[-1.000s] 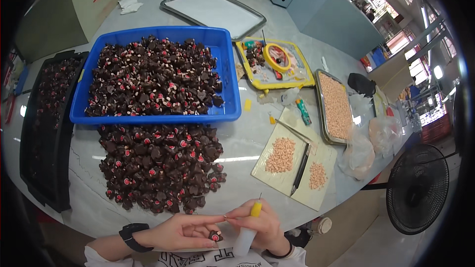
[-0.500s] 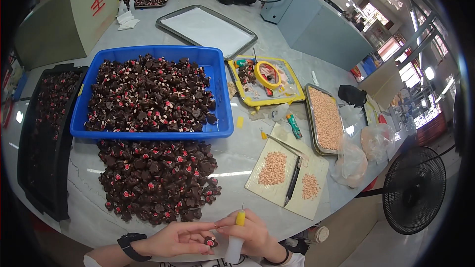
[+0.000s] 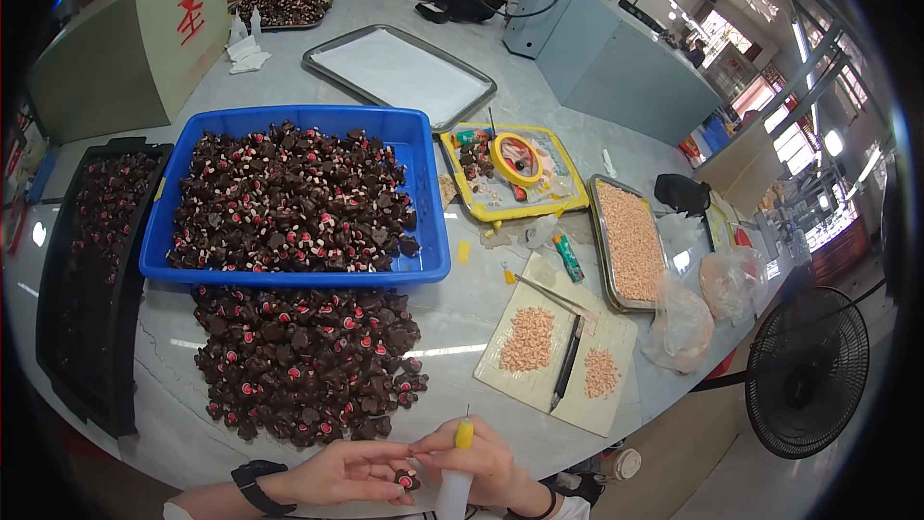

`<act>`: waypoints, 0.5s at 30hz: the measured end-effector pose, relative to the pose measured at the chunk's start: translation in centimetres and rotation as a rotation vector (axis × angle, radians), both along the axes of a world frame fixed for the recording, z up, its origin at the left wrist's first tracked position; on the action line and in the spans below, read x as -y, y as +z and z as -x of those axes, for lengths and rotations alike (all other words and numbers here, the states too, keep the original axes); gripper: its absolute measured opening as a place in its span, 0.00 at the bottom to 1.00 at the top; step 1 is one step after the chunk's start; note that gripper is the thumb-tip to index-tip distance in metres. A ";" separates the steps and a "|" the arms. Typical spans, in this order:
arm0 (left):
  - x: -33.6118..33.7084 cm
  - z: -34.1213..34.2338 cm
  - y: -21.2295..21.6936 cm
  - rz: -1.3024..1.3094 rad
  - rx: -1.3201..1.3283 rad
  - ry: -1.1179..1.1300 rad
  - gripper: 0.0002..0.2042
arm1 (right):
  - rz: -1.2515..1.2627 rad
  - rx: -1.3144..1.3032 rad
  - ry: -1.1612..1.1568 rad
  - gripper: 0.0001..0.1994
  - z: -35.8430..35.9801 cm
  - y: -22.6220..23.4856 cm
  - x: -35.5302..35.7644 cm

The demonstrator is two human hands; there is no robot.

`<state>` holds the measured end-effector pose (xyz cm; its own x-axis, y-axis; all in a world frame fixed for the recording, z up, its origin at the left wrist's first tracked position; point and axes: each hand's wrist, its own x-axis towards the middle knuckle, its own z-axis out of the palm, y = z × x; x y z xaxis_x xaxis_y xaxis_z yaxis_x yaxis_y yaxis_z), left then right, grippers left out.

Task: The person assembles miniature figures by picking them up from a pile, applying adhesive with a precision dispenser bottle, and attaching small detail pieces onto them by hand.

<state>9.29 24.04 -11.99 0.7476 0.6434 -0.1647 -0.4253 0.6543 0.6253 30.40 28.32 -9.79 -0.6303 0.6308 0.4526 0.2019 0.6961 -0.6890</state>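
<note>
My left hand [image 3: 351, 472] is closed, its fingertips pinching a small dark-brown moulded piece [image 3: 408, 480] with a red and pale front. My right hand [image 3: 486, 457] wraps round a white squeeze bottle [image 3: 452, 496] with a yellow collar and a thin needle tip pointing up. The thumb and forefinger of that hand meet the left fingertips above the piece; anything tiny between them is too small to make out. Just beyond my hands lies a loose heap of similar brown pieces [image 3: 303, 356]. Behind it, a blue tub [image 3: 438, 193] holds many more, several with pale bits.
A black tray [image 3: 115, 366] of pieces lies left. To the right, a pale board [image 3: 491, 371] bears beige bits, a black pen-like tool [image 3: 568, 366] and tweezers. Beyond are a metal tray [image 3: 630, 241] of beige bits, a yellow-rimmed tray [image 3: 520, 207] and a fan [image 3: 807, 371].
The whole view has tilted slightly, so the table sits lower in the picture. Both hands keep nearly the same pose, holding the piece and the bottle.
</note>
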 end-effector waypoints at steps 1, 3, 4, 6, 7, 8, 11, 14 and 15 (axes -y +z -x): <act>0.0 -0.1 0.3 0.002 -0.052 -0.006 0.24 | -0.026 0.004 0.006 0.13 -0.2 -0.7 0.9; -0.2 -0.4 0.3 -0.028 -0.122 -0.013 0.22 | 0.794 -0.252 -0.214 0.18 0.0 -2.1 3.1; -0.4 -0.3 0.5 -0.043 -0.120 -0.005 0.22 | 0.837 -0.301 -0.233 0.14 0.2 -1.8 3.0; -0.6 -0.1 0.9 -0.072 -0.194 -0.009 0.22 | 0.502 -0.152 -0.141 0.14 0.0 -0.4 1.8; -0.6 0.0 0.9 -0.076 -0.194 -0.003 0.22 | 0.182 -0.010 -0.057 0.13 0.1 0.3 1.4; -0.4 0.0 0.9 -0.045 -0.186 0.024 0.22 | 0.178 -0.008 -0.054 0.13 0.3 0.9 1.2; -0.3 0.1 0.5 -0.070 -0.227 0.050 0.21 | 0.121 -0.062 -0.057 0.14 0.5 1.4 1.3; -0.5 -0.2 0.4 -0.114 -0.277 0.095 0.20 | 0.092 -0.178 -0.073 0.15 -0.1 0.4 1.5; -0.5 -0.2 0.4 -0.097 -0.280 0.138 0.18 | 0.158 -0.197 -0.051 0.15 0.0 0.5 1.5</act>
